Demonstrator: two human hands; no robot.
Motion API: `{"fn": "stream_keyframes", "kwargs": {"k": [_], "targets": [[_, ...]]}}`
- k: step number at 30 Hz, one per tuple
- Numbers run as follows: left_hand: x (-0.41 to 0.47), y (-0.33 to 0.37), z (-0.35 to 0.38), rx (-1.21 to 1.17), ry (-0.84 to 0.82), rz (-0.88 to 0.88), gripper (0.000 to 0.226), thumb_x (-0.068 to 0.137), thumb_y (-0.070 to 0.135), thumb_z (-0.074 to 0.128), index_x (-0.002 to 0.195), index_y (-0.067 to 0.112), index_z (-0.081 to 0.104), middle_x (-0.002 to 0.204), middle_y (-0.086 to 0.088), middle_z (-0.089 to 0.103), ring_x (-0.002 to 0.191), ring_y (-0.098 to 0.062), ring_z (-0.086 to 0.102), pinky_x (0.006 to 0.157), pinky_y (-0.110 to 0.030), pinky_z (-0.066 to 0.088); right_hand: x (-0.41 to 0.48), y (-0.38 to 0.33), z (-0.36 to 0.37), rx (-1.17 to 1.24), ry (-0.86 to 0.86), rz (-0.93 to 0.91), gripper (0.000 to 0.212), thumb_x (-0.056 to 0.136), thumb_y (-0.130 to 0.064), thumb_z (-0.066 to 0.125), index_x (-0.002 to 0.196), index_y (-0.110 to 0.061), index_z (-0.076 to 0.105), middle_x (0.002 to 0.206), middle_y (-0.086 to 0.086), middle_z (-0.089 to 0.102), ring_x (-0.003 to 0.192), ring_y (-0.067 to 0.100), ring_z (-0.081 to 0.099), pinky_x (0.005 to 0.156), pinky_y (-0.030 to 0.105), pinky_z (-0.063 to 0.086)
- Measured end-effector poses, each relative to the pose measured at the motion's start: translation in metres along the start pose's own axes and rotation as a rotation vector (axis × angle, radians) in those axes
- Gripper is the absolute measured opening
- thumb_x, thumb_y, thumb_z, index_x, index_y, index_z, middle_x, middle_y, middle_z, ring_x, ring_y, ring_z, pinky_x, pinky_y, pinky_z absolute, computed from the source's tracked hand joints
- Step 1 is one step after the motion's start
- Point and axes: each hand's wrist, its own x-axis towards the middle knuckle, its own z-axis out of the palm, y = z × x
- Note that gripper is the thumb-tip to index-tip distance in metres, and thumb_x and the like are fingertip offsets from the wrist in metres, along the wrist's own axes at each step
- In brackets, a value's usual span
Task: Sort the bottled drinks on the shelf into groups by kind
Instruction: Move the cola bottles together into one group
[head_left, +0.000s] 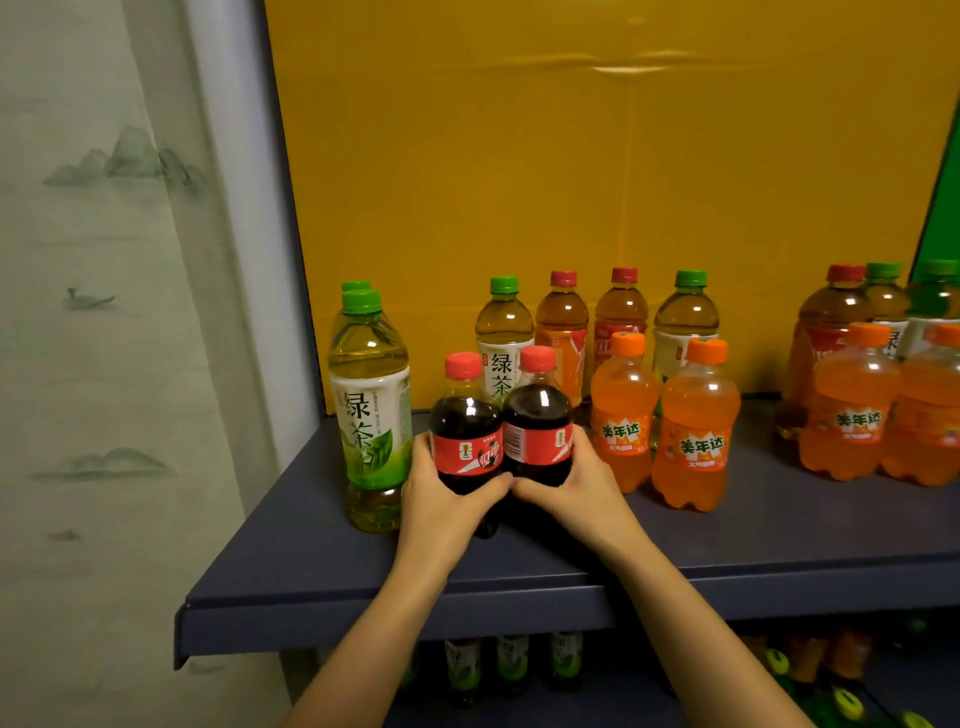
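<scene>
Dark cola fills both bottles in hand. Head view: the left hand (441, 493) wraps the lower body of the left cola (465, 431), fingers curled round its outer side and thumb across the front. The right hand (576, 483) clamps the right cola (537, 415) in mirror fashion. Both bottles stand upright, long axes vertical, walls touching, directly ahead of the palms and seemingly seated on the shelf (311, 561). Each hand is nearest its own bottle, so no further reach is required, and the pair looks ready to travel as one group. Just outboard of the left hand stands a tall green tea (370, 405); whether it touches the knuckles cannot be told. Outboard of the right hand stands an orange soda (623, 415), just beside the fingers, with a second soda (696, 431) past it. Beyond both sets of fingertips, a back row (563, 322) of tea bottles blocks rearward travel. Judgement: free travel lies toward the wrists or upward, and sideways motion risks tipping the green tea or a soda.
</scene>
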Motion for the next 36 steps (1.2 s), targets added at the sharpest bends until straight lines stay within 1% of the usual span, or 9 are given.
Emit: {"fn": "stream_keyframes", "kwargs": {"k": [2, 6, 9, 15, 19, 22, 26, 31, 36], "targets": [[-0.001, 0.0, 0.0, -0.033, -0.003, -0.003, 0.062, 0.063, 0.006, 0.082, 0.115, 0.019, 0.05, 0.107, 0.003, 0.064, 0.099, -0.01, 0.061, 0.084, -0.028, 0.05, -0.002, -0.001, -0.001, 0.001, 0.027, -0.005, 0.064, 0.067, -0.019, 0.081, 0.116, -0.026, 0.04, 0.104, -0.017, 0.054, 0.097, -0.002, 0.053, 0.073, 0.012, 0.043], [-0.003, 0.005, 0.002, -0.027, -0.019, 0.013, 0.06, 0.063, 0.007, 0.082, 0.112, 0.019, 0.05, 0.106, 0.002, 0.063, 0.099, -0.01, 0.061, 0.083, -0.027, 0.05, -0.005, -0.001, -0.008, 0.111, -0.079, 0.042, 0.065, 0.072, -0.013, 0.076, 0.124, -0.025, 0.038, 0.114, -0.009, 0.056, 0.109, 0.009, 0.055, 0.084, 0.019, 0.045], [-0.006, 0.01, 0.007, -0.037, -0.035, 0.03, 0.06, 0.065, 0.007, 0.081, 0.115, 0.017, 0.05, 0.108, 0.001, 0.064, 0.1, -0.011, 0.062, 0.084, -0.027, 0.051, -0.011, -0.004, -0.015, 0.085, -0.057, -0.015, 0.069, 0.071, -0.022, 0.079, 0.128, -0.024, 0.041, 0.119, -0.009, 0.058, 0.109, 0.003, 0.056, 0.091, 0.024, 0.046], [-0.022, 0.038, 0.036, -0.076, -0.078, 0.106, 0.058, 0.065, 0.008, 0.079, 0.117, 0.018, 0.053, 0.106, 0.004, 0.066, 0.097, -0.004, 0.064, 0.076, -0.015, 0.052, -0.042, -0.011, -0.059, 0.079, 0.022, -0.09, 0.061, 0.07, -0.027, 0.079, 0.12, -0.03, 0.046, 0.111, -0.017, 0.062, 0.101, -0.006, 0.059, 0.084, 0.013, 0.049], [-0.044, 0.063, 0.08, -0.139, -0.116, 0.139, 0.059, 0.062, 0.015, 0.079, 0.116, 0.017, 0.056, 0.105, 0.004, 0.068, 0.095, -0.003, 0.065, 0.074, -0.014, 0.052, -0.066, -0.013, -0.112, 0.116, 0.115, -0.084, 0.059, 0.07, -0.028, 0.078, 0.121, -0.026, 0.048, 0.111, -0.011, 0.064, 0.098, -0.004, 0.061, 0.081, 0.015, 0.051], [-0.065, 0.081, 0.123, -0.198, -0.133, 0.136, 0.06, 0.057, 0.024, 0.077, 0.113, 0.017, 0.059, 0.101, 0.005, 0.069, 0.093, -0.005, 0.067, 0.075, -0.017, 0.054, -0.085, -0.013, -0.162, 0.117, 0.204, -0.093, 0.062, 0.071, -0.03, 0.077, 0.124, -0.026, 0.046, 0.109, -0.015, 0.062, 0.096, -0.007, 0.06, 0.081, 0.015, 0.051], [-0.091, 0.096, 0.183, -0.214, -0.185, 0.141, 0.056, 0.055, 0.02, 0.085, 0.106, 0.024, 0.059, 0.097, 0.008, 0.069, 0.087, -0.001, 0.066, 0.068, -0.011, 0.051, -0.114, -0.007, -0.234, 0.091, 0.271, -0.099, 0.053, 0.072, -0.029, 0.075, 0.117, -0.031, 0.046, 0.103, -0.019, 0.062, 0.092, -0.009, 0.06, 0.076, 0.01, 0.049], [-0.126, 0.102, 0.258, -0.233, -0.261, 0.129, 0.05, 0.058, 0.023, 0.08, 0.102, 0.029, 0.058, 0.097, 0.008, 0.068, 0.086, 0.0, 0.066, 0.068, -0.012, 0.052, -0.152, 0.013, -0.315, 0.032, 0.344, -0.051, 0.062, 0.062, -0.043, 0.072, 0.117, -0.032, 0.046, 0.104, -0.02, 0.062, 0.096, -0.008, 0.06, 0.079, 0.015, 0.05], [-0.147, 0.11, 0.33, -0.256, -0.337, 0.111, 0.054, 0.054, 0.026, 0.08, 0.103, 0.031, 0.057, 0.098, 0.009, 0.068, 0.088, 0.002, 0.065, 0.069, -0.01, 0.051, -0.175, 0.03, -0.389, -0.019, 0.391, -0.006, 0.059, 0.069, -0.034, 0.075, 0.118, -0.033, 0.042, 0.104, -0.021, 0.059, 0.091, -0.014, 0.058, 0.07, 0.007, 0.048]]}}
